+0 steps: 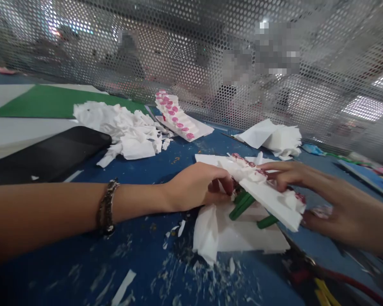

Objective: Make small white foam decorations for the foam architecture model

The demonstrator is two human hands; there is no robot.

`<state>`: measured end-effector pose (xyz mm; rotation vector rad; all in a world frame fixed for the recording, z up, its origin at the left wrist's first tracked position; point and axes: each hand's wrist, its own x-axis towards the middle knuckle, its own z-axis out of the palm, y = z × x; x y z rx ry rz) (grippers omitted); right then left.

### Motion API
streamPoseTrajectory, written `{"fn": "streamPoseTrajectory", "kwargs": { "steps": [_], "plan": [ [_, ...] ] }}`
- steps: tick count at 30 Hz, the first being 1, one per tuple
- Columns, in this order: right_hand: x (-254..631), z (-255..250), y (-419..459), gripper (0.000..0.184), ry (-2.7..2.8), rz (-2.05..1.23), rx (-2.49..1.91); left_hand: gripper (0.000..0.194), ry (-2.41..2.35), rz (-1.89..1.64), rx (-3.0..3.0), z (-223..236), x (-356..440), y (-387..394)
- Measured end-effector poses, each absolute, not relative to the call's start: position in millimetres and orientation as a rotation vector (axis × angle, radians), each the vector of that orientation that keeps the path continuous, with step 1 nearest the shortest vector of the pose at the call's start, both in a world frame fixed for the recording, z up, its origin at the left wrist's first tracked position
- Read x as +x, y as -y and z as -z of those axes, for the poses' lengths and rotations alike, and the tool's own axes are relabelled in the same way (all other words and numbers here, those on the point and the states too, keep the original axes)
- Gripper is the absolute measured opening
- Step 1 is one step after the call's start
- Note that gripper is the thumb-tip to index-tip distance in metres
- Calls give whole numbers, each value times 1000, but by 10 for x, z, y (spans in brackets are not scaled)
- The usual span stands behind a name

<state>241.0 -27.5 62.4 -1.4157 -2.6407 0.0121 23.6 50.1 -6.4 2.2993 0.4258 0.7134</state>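
Note:
On the right, my right hand (332, 204) grips a white padded strip (271, 199) edged with dark red curled pieces, its fingers over the top and thumb at the near end. The strip is tilted. Green stems (241, 207) stick out from under it. My left hand (199, 187) pinches at the strip's left end, beside the stems; its fingertips touch something dark red that they mostly hide. White paper (242, 238) lies beneath both hands, with a crumpled tissue piece (207, 233) at its left.
Crumpled white tissue (124, 127) lies behind, beside a black phone-like slab (51, 153) and a green sheet (67, 100). A similar strip with pink pieces (175, 117) lies beyond. Red-handled pliers (312, 263) sit at front right. A perforated metal screen (178, 46) stands behind the blue table (83, 263).

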Motion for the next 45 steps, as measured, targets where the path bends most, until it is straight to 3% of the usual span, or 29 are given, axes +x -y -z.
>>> {"fn": "streamPoseTrajectory", "kwargs": {
  "steps": [27, 45],
  "plan": [
    [2362, -671, 347, 28, 2668, 55, -1489, 8, -369, -971, 2680, 109, 244, -505],
    [2343, -669, 344, 30, 2644, -35, -1528, 23, -312, -637, 3154, 22, 202, -476]
  ]
}}
